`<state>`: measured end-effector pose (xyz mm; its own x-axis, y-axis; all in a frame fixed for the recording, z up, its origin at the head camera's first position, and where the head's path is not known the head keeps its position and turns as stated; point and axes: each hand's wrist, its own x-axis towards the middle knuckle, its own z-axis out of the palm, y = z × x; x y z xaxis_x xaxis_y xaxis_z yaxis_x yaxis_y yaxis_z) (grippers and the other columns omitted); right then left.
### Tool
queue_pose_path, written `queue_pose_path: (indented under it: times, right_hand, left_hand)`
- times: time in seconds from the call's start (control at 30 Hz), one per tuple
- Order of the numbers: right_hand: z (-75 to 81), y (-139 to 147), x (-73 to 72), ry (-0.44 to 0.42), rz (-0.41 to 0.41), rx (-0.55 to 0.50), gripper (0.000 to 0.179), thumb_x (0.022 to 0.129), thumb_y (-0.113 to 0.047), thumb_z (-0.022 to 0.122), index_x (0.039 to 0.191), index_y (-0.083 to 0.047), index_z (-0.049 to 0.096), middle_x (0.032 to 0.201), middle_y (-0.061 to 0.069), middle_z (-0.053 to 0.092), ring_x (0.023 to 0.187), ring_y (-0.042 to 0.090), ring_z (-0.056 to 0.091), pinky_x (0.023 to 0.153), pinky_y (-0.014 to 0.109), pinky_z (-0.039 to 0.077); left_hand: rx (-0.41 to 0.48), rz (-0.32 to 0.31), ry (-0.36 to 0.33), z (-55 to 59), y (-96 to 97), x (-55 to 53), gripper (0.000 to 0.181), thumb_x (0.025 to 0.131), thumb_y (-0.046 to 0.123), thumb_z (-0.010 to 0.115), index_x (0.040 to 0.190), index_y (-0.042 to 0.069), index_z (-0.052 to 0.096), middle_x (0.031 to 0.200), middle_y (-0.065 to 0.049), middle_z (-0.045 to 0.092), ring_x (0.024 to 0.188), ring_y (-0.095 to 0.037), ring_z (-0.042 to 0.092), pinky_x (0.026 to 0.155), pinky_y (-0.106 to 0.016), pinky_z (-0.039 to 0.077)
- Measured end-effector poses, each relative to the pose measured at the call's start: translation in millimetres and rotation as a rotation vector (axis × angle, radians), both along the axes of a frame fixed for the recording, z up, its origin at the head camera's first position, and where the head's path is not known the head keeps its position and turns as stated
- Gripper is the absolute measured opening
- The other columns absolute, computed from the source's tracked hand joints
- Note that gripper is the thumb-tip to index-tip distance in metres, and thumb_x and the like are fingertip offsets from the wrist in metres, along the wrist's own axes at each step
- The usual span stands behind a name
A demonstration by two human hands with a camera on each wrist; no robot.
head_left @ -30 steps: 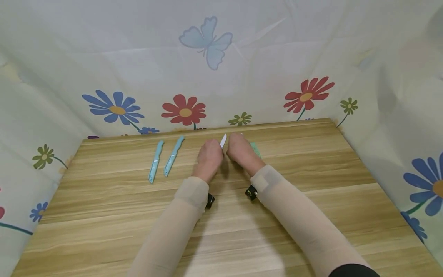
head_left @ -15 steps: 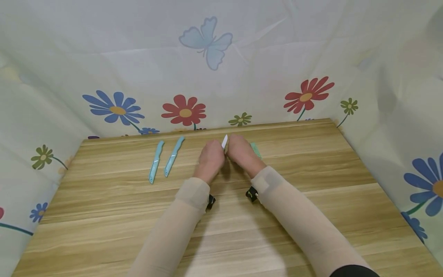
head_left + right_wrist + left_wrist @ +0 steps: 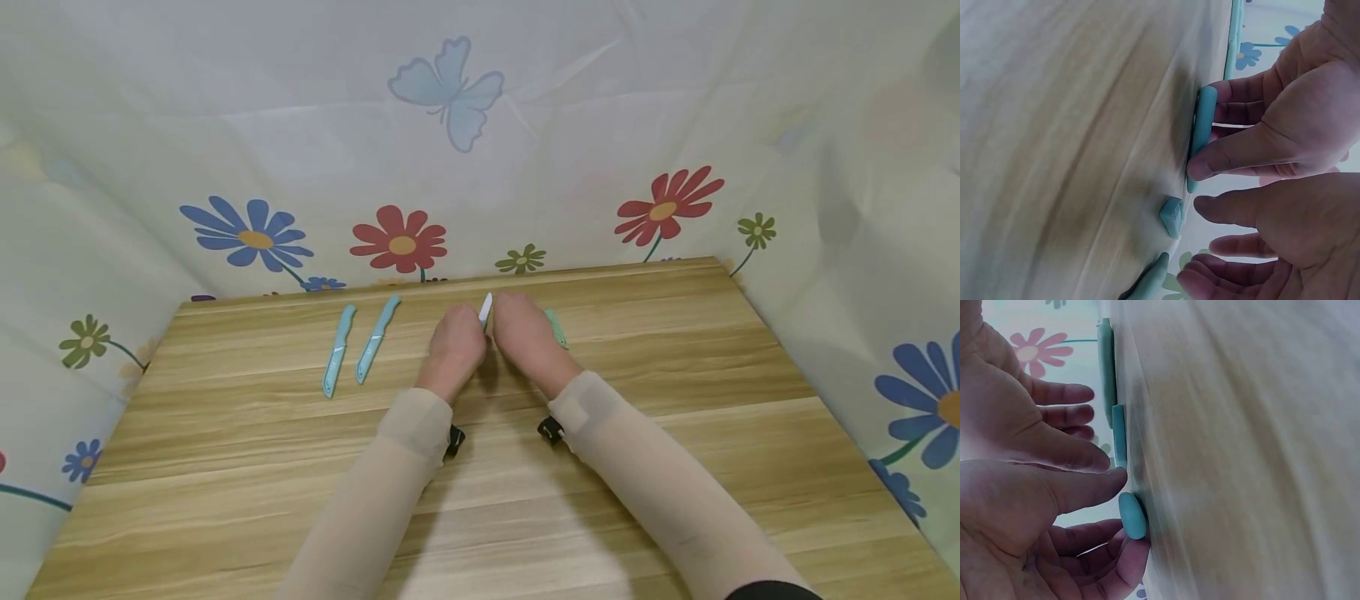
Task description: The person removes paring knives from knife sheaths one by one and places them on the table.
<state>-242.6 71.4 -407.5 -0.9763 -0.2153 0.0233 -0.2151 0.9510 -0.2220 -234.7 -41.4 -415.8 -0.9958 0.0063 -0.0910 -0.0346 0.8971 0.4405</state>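
The left hand [image 3: 457, 340] pinches a turquoise-handled knife [image 3: 486, 310], thumb on one side and fingers curled on the other. The knife is held low over the surface [image 3: 712, 467], its pale blade pointing to the far side and ending just short of the far edge.

Close on its right is the right hand [image 3: 522, 333], thumb and fingers apart around a gap. In front of them, low at the wood, is a short turquoise piece [image 3: 1172, 217]; whether any finger touches it I cannot tell. Only a narrow gap separates the two hands. Just right of the right hand lies a green item [image 3: 557, 328], partly hidden by that hand in the head view.

On the left, well apart from the hands, two turquoise knives in matching covers, the left one [image 3: 339, 350] and the right one [image 3: 377, 339], lie side by side with a gap between them, their far ends near the far edge.

Room is tightest at the far side, where a flowered sheet [image 3: 570, 167] rises behind the surface's edge. A broad stretch of wood runs from the green item to the right edge, another from the left knife to the left edge, and a deep one lies on the near side, crossed by two pale sleeves [image 3: 367, 508].
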Motion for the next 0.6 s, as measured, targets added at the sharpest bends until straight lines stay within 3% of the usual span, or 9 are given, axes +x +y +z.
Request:
queue_pose_path:
  times: [0.1, 0.27, 0.47, 0.6]
  right_hand:
    - [1.0, 0, 4.2, 0.06, 0.02, 0.095, 0.01, 0.103, -0.004, 0.061, 0.107, 0.003, 0.067, 0.097, 0.018, 0.07, 0.092, 0.03, 0.07, 0.079, 0.04, 0.062]
    - [3.3, 1, 9.0, 0.076, 0.024, 0.118, 0.018, 0.104, -0.006, 0.061, 0.119, 0.004, 0.065, 0.111, 0.022, 0.068, 0.104, 0.036, 0.067, 0.092, 0.044, 0.058]
    - [5.7, 2, 14.2, 0.094, 0.025, 0.102, 0.02, 0.107, -0.001, 0.051, 0.122, 0.003, 0.064, 0.114, 0.023, 0.066, 0.108, 0.037, 0.065, 0.092, 0.046, 0.059]
    - [6.6, 3, 17.0, 0.116, 0.017, 0.106, 0.02, 0.108, -0.001, 0.051, 0.12, 0.002, 0.066, 0.114, 0.021, 0.066, 0.108, 0.036, 0.065, 0.082, 0.046, 0.062]
  left_hand:
    - [-0.006, -0.002, -0.006, 1.3, -1.0, 1.7, 0.018, 0.097, 0.009, 0.073, 0.084, 0.003, 0.064, 0.084, -0.012, 0.066, 0.071, -0.023, 0.063, 0.063, -0.037, 0.056]
    - [-0.037, 0.005, -0.001, 5.6, -2.3, 3.8, 0.023, 0.098, 0.015, 0.076, 0.082, 0.004, 0.065, 0.085, -0.012, 0.067, 0.073, -0.024, 0.066, 0.064, -0.039, 0.058]
    - [-0.088, 0.006, 0.089, 9.2, -7.1, 7.5, 0.02, 0.096, 0.015, 0.076, 0.082, 0.003, 0.069, 0.093, -0.017, 0.07, 0.086, -0.032, 0.071, 0.067, -0.047, 0.061]
    - [-0.137, -0.021, 0.139, 10.9, -12.8, 10.8, 0.016, 0.095, 0.015, 0.075, 0.091, 0.0, 0.071, 0.095, -0.018, 0.068, 0.091, -0.035, 0.069, 0.07, -0.049, 0.06]
